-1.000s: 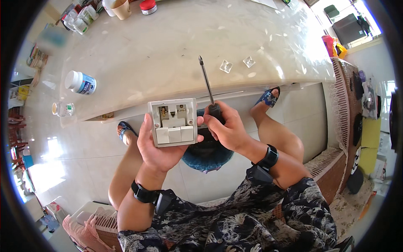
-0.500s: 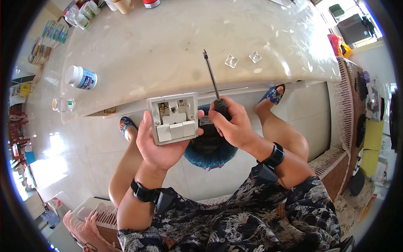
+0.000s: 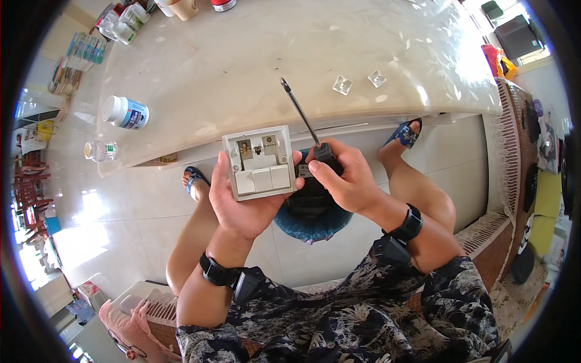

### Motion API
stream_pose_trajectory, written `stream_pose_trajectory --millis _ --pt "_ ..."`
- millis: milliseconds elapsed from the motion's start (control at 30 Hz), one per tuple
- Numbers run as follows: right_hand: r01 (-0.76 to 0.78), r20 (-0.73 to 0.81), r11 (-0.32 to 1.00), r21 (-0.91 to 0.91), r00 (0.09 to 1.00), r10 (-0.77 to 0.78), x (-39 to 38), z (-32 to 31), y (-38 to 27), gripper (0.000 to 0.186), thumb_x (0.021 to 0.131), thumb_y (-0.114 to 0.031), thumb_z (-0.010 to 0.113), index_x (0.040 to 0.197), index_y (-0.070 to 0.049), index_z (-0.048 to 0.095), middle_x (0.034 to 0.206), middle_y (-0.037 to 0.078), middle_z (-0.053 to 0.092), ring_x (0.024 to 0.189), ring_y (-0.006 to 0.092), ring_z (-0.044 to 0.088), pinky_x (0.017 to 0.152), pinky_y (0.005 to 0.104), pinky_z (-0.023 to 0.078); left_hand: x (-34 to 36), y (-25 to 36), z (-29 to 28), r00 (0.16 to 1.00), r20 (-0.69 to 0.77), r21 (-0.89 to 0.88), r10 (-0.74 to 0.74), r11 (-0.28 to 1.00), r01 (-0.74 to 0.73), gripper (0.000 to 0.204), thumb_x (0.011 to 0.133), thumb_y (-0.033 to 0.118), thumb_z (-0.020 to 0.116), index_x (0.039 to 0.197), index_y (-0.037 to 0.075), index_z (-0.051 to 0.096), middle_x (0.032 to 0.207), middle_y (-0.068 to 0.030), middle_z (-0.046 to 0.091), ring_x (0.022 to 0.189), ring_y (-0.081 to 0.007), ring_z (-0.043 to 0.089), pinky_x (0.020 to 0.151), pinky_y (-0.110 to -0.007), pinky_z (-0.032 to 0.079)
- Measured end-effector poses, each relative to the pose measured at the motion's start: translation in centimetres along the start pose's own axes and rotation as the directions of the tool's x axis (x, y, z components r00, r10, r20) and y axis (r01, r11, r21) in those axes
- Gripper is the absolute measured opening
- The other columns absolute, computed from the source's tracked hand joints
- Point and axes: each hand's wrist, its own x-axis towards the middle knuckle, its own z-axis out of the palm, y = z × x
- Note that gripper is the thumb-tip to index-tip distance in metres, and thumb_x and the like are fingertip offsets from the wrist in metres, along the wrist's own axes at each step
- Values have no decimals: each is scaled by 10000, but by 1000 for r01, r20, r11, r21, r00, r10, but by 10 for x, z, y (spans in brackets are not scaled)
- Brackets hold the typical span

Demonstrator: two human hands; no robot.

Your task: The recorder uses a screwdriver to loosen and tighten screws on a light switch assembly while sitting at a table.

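Observation:
My left hand (image 3: 242,209) is closed round a white square wall switch (image 3: 262,179), its fingers under it and the thumb along its left edge. Three white rockers line its near side, and metal contacts show in the uncovered far half. In my right hand (image 3: 348,181) is a screwdriver (image 3: 300,112), gripped by its dark handle, the shaft pointing up and away over the table edge. The screwdriver tip is apart from the switch. Two small clear plastic pieces (image 3: 342,85) lie on the table beyond my right hand.
The pale table (image 3: 242,72) stretches ahead of me. A white and blue bottle (image 3: 126,113) and a small clear jar (image 3: 101,150) stand at its left. Below my hands is a bin with a blue liner (image 3: 315,225). A woven bench (image 3: 478,248) is at the right.
The screwdriver's tip has swung slightly left and its shaft leans more. The switch has turned a little in my left hand. The whole view has shifted slightly.

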Motion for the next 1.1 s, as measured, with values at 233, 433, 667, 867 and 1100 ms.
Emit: stream_pose_trajectory --millis 233,433,667,867,1100 --pt "91 -29 996 -2 995 -91 1 1 1 164 857 -154 604 903 4 604 694 83 589 634 131 528 599 282 444 -2 3 -5 1000 -21 -21 -8 1000 8 710 923 588 340 1356 31 412 1297 -234 499 1195 -437 476 883 -581 460" --pt "130 5 990 -61 992 -130 0 -4 -4 172 852 -154 597 924 2 611 714 119 603 635 199 570 610 305 455 -3 4 0 1000 -10 51 11 999 -11 714 918 593 351 1358 33 410 1288 -232 504 1185 -448 478 881 -571 465" --pt "144 74 989 -45 987 -140 -3 -3 -6 229 893 -158 529 1042 10 578 719 132 593 630 231 576 617 312 454 2 7 -1 978 -102 177 182 971 -163 642 938 558 347 1321 53 447 1277 -193 524 1178 -393 500 896 -545 464" --pt "207 218 962 -175 962 -167 -5 -1 -13 261 917 -179 535 1113 -8 546 788 156 639 708 327 626 632 378 467 9 15 -12 920 -139 229 367 916 -331 501 962 498 388 1316 149 447 1253 -96 539 1142 -318 516 926 -540 442" --pt "218 380 918 -331 922 -82 -6 -10 -23 211 900 -180 537 1068 -65 594 859 166 669 750 363 627 658 429 479 11 32 -17 870 -77 393 487 817 -423 476 971 425 404 1346 134 425 1257 -107 536 1141 -326 523 948 -542 424"
